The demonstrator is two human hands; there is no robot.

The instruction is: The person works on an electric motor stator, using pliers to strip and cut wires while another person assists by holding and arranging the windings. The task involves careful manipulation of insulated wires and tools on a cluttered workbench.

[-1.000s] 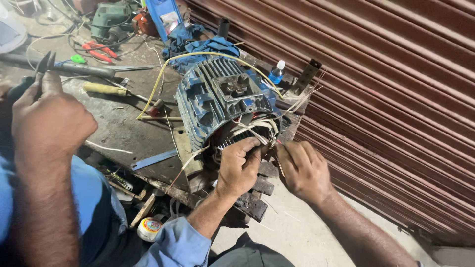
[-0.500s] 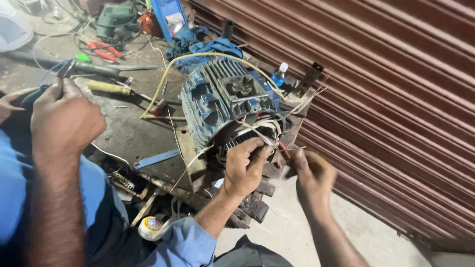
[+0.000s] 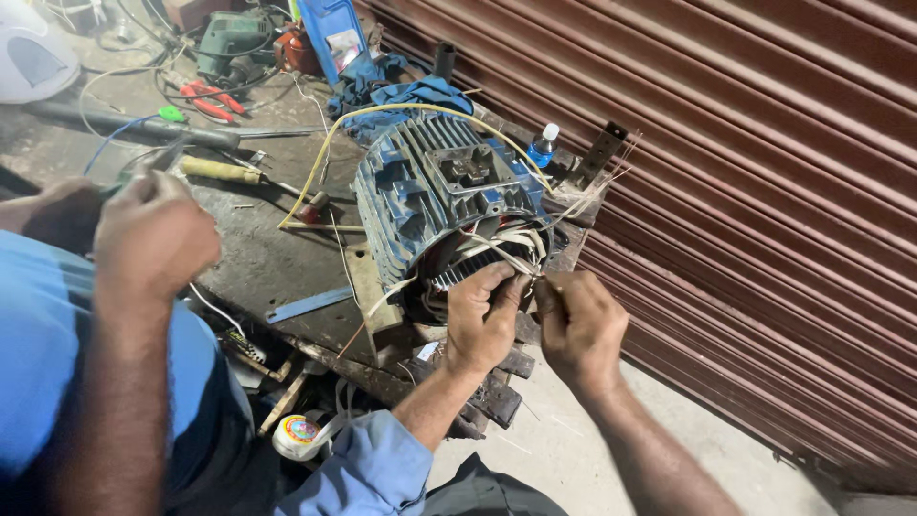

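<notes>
- At the far left, a co-worker's hand (image 3: 153, 234) stays raised, fist closed.
- My left hand (image 3: 482, 320) keeps pinching the white winding leads (image 3: 506, 244) at the blue motor (image 3: 420, 205) mouth on the worktop (image 3: 258, 258).
- My right hand (image 3: 578, 325) has closed in beside it, gripping the same leads.

Motor repair workshop. Blue finned electric motor (image 3: 435, 205) opened up on a grimy metal table (image 3: 258, 263), red pliers (image 3: 205, 98) and a green power tool (image 3: 234, 38) far left, rolled steel shutter (image 3: 745, 191) along the right.
</notes>
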